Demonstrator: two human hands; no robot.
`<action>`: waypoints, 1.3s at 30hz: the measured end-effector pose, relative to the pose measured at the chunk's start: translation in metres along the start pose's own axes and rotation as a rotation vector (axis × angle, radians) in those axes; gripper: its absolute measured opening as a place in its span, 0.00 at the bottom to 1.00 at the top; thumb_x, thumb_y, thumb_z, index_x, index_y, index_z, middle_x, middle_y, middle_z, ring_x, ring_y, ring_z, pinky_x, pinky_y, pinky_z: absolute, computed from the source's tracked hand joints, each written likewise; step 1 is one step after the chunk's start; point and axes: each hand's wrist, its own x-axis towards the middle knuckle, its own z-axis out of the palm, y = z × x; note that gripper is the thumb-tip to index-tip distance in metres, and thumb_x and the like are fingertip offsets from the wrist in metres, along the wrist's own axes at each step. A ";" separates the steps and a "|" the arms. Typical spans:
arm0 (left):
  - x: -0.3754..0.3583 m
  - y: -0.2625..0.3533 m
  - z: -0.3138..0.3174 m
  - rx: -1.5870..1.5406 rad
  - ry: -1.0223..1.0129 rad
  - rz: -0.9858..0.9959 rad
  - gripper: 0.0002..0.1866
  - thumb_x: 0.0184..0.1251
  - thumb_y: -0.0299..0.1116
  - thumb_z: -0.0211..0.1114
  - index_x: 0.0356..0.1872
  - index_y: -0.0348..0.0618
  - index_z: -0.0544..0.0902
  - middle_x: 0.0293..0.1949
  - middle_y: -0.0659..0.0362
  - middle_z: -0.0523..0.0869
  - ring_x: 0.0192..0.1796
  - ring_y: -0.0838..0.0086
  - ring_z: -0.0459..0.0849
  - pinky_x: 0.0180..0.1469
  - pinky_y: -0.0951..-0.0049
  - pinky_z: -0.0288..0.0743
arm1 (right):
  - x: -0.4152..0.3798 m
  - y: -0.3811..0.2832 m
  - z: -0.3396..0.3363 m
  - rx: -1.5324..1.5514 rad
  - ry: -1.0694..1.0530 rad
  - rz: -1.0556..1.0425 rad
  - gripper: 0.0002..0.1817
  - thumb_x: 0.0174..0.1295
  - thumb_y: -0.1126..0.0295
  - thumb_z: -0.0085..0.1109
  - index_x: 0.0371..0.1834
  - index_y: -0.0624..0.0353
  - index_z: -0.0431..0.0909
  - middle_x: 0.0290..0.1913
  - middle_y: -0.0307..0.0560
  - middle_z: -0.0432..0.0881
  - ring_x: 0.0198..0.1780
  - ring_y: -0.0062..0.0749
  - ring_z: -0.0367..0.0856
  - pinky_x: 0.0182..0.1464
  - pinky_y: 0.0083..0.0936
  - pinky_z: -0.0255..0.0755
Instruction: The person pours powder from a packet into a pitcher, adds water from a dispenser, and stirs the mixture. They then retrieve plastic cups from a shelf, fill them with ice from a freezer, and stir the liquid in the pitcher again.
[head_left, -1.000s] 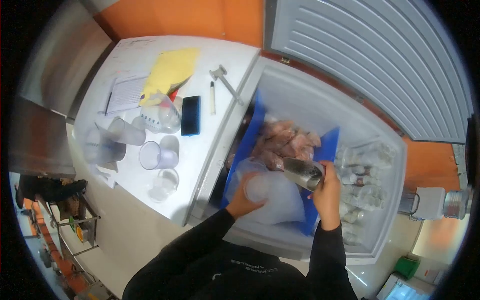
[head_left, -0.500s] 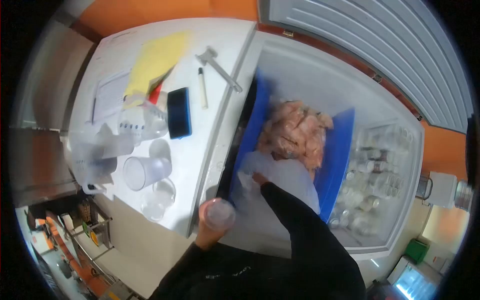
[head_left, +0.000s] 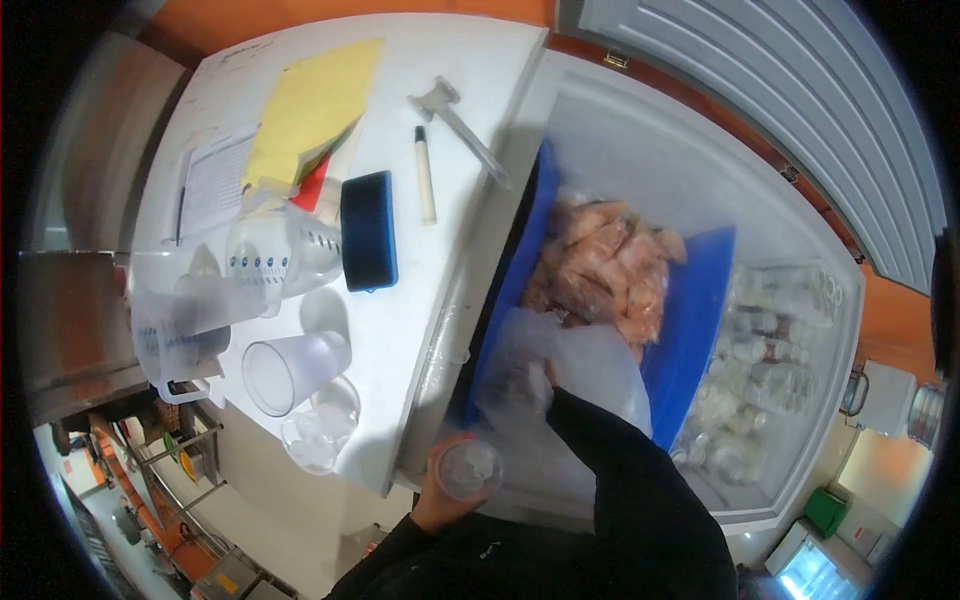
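Note:
My left hand (head_left: 445, 490) is wrapped round a clear plastic cup (head_left: 471, 470) near the freezer's front edge. The cup seems to have something pale in it. My right hand (head_left: 545, 375) reaches into a whitish plastic bag (head_left: 585, 365), whose film hides its fingers. The bag lies in a blue crate (head_left: 690, 310) inside the open chest freezer (head_left: 640, 120). Beside the bag in the crate is a pile of pinkish meat pieces (head_left: 610, 265), apparently in clear packaging.
On the white surface (head_left: 400, 330) at the left stand measuring jugs (head_left: 280, 250) and a frosted cup (head_left: 295, 370). A black-and-blue box (head_left: 367, 232), a marker (head_left: 425, 175), a metal mallet (head_left: 465, 130) and yellow paper (head_left: 315, 105) lie there. Jars (head_left: 760, 350) fill the freezer's right side.
The view has shifted, so the table and freezer appear moved. My right hand has gone deeper into the bag, its fingers now hidden. My left hand still holds the cup.

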 end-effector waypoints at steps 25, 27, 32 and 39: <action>0.038 -0.004 0.014 0.206 0.001 -0.022 0.46 0.43 0.28 0.81 0.66 0.41 0.64 0.60 0.50 0.72 0.64 0.60 0.72 0.66 0.62 0.67 | -0.020 0.032 -0.026 -0.024 0.419 -0.527 0.13 0.63 0.69 0.56 0.46 0.65 0.79 0.46 0.63 0.80 0.51 0.60 0.77 0.54 0.42 0.71; 0.045 -0.003 0.018 0.166 0.041 -0.033 0.46 0.43 0.28 0.80 0.66 0.41 0.64 0.61 0.50 0.71 0.65 0.60 0.71 0.66 0.62 0.66 | -0.065 -0.006 -0.090 0.295 0.357 -0.180 0.12 0.62 0.72 0.54 0.45 0.66 0.79 0.45 0.62 0.80 0.51 0.59 0.76 0.55 0.41 0.70; 0.072 0.006 0.037 0.145 0.041 0.099 0.43 0.43 0.26 0.79 0.64 0.40 0.67 0.61 0.51 0.71 0.66 0.59 0.71 0.67 0.63 0.65 | -0.176 -0.109 -0.214 0.539 0.625 -0.141 0.16 0.65 0.75 0.50 0.55 0.66 0.71 0.55 0.65 0.71 0.61 0.57 0.69 0.64 0.40 0.63; 0.090 0.080 0.073 0.050 -0.086 0.317 0.43 0.43 0.29 0.79 0.63 0.40 0.67 0.61 0.51 0.72 0.66 0.60 0.71 0.68 0.63 0.64 | -0.265 -0.175 -0.279 0.219 0.780 -0.271 0.28 0.64 0.70 0.53 0.68 0.65 0.62 0.69 0.65 0.61 0.72 0.61 0.58 0.74 0.47 0.49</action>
